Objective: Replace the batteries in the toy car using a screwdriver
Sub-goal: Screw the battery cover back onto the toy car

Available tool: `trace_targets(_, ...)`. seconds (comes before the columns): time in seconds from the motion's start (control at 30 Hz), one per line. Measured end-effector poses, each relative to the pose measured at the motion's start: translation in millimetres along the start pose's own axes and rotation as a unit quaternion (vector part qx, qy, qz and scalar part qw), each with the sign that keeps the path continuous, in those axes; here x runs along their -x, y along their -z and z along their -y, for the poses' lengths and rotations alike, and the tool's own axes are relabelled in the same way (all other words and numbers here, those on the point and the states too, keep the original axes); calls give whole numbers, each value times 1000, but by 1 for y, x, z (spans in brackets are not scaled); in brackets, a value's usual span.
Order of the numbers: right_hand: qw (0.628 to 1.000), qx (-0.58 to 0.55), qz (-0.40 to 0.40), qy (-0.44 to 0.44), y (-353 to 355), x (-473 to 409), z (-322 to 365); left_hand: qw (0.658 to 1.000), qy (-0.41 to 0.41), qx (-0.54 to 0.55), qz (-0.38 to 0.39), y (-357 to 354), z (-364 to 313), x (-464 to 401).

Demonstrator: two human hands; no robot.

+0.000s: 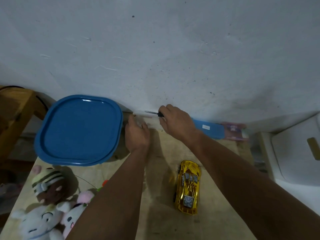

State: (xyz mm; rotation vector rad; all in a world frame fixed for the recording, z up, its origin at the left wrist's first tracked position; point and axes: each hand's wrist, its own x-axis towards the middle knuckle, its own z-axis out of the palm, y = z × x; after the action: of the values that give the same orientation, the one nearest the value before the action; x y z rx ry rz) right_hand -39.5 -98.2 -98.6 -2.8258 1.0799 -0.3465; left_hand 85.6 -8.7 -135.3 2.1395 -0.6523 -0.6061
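A shiny gold toy car (187,187) stands on its wheels on the pale wooden table, between my two forearms and nearer the right one. My right hand (174,122) is at the far edge of the table by the wall, shut on a small black-handled screwdriver (153,113) whose thin shaft points left. My left hand (137,133) is just left of it, fingers loosely curled over a blurred pale thing at the wall; I cannot tell whether it grips it. No batteries show.
A large blue container lid (78,130) fills the far left of the table. Several plush toys (46,201) crowd the near left corner. A flat blue case (210,129) lies along the wall on the right. A white appliance (294,151) stands beyond the table's right edge.
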Motion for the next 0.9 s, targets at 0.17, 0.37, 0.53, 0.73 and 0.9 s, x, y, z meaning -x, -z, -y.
trace_targets(0.17, 1000, 19, -12, 12, -1, 8, -8, 1000, -23, -4, 8, -1, 6, -3)
trace_targets(0.37, 997, 0, 68, 46, 1, 24, 1, 999, -36, 0, 15, -2, 10, -5)
trace_targets(0.53, 992, -3, 112, -58, -9, 27, 5, 999, -32, 28, 27, 1, 10, -6)
trace_targets(0.73, 991, 28, 104, -83, -17, 16, 13, 999, -32, 12, 35, 2, 8, -7)
trace_targets(0.9, 992, 2, 72, -105, -24, 12, 15, 1000, -8, -4, 14, 3, 8, -7)
